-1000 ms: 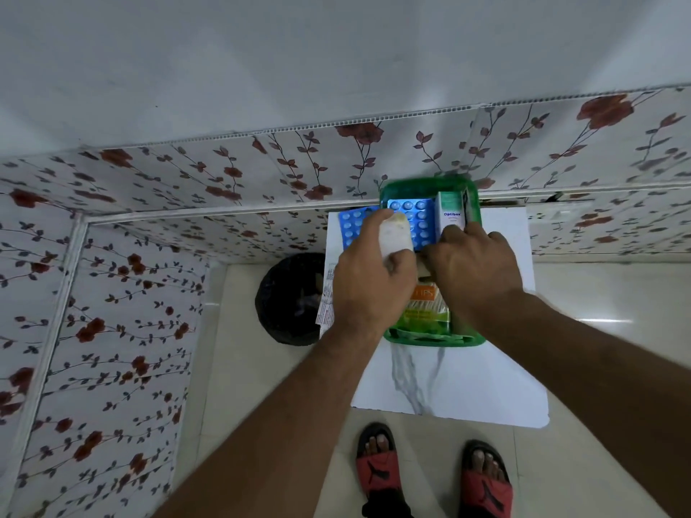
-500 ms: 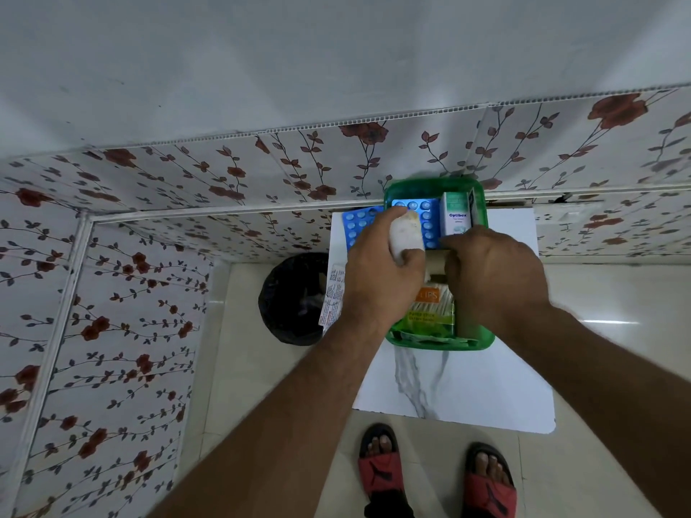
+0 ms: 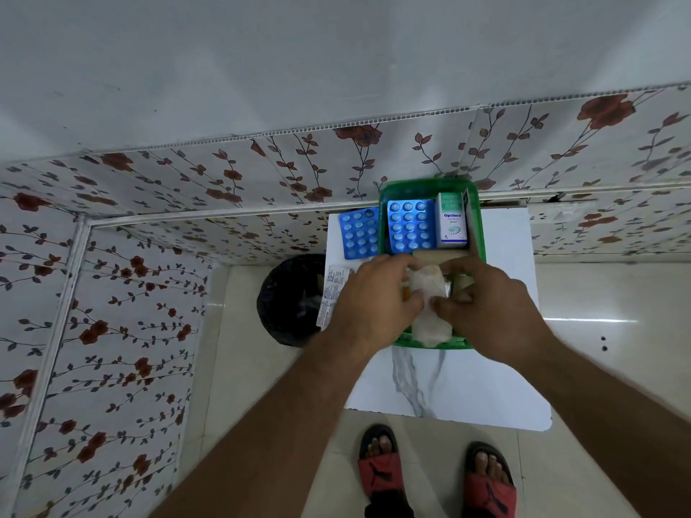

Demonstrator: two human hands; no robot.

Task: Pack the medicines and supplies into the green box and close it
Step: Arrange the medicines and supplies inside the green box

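Note:
An open green box sits on a small white table. At its far end lie a blue blister pack and a white Optibex carton. My left hand and my right hand both grip a white wrapped packet over the near half of the box, covering what lies beneath. A second blue blister pack rests on the table left of the box.
A printed paper leaflet hangs over the table's left edge. A black bin stands on the floor to the left. Floral wall panels close in behind and to the left. My feet in red sandals are below the table.
The white packet has come down from above the blister pack into the near half of the box, hiding the orange-green pack. My right hand now grips it too.

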